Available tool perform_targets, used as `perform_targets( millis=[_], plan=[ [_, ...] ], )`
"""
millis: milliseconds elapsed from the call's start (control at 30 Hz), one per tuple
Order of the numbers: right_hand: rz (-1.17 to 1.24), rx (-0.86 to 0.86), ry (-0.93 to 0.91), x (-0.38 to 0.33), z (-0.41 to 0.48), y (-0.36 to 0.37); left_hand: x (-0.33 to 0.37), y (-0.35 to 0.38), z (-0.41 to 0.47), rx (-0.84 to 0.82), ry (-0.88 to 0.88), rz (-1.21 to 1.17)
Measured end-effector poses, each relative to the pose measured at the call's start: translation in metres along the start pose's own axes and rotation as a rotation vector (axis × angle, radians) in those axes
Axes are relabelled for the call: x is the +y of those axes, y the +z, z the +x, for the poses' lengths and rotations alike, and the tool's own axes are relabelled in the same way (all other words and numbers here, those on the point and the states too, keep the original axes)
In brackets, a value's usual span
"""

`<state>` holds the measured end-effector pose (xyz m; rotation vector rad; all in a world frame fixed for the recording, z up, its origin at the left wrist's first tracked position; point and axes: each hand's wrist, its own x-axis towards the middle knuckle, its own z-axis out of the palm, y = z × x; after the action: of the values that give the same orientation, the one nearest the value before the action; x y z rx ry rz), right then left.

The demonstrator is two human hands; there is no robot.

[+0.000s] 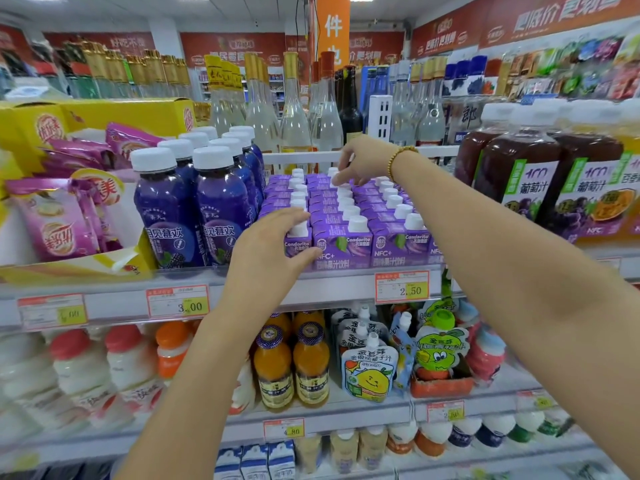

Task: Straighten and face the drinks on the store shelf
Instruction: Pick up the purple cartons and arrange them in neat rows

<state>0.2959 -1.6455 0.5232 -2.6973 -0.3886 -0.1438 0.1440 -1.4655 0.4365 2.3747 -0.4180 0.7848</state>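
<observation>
The right forearm (502, 244) is bare from the wrist back to the edge of view, slim, with the skin uncovered. Just behind the right hand (363, 161), around the wrist, sits a bracelet (398, 159) of small round gold-coloured beads, strung in a single row and fitting close. Behind the left hand (273, 244) the left forearm (207, 358) is likewise bare skin

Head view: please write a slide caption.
Left hand and right hand touch purple juice cartons on the shelf.
</observation>
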Motion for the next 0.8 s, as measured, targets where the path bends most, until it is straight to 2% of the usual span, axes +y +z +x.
perform_targets(
  millis=[200,333,433,533,600,700,733,800],
  plan=[
    [-0.238,-0.022,0.062,-0.006,-0.003,0.004,0.002,-0.001,0.001,-0.007,-0.018,0.003],
    [-0.406,0.064,0.030,-0.014,-0.008,0.006,0.004,-0.003,0.000,-0.024,-0.025,-0.008],
    [-0.385,0.172,0.008,-0.016,-0.020,-0.003,0.004,-0.003,0.000,-0.026,-0.029,-0.016],
    [-0.221,0.323,-0.006,-0.015,-0.043,-0.017,0.004,-0.002,0.000,-0.027,-0.049,-0.052],
    [-0.132,0.387,-0.036,-0.014,-0.065,-0.024,0.009,-0.002,-0.005,0.052,-0.065,-0.123],
    [-0.144,0.487,-0.132,-0.014,-0.108,-0.027,0.026,-0.003,-0.021,0.195,-0.119,-0.310],
    [-0.146,0.508,-0.165,-0.015,-0.125,-0.025,0.033,-0.004,-0.027,0.192,-0.167,-0.410],
    [-0.120,0.525,-0.222,-0.017,-0.161,-0.015,0.047,-0.005,-0.038,0.084,-0.294,-0.635]
  ],
)
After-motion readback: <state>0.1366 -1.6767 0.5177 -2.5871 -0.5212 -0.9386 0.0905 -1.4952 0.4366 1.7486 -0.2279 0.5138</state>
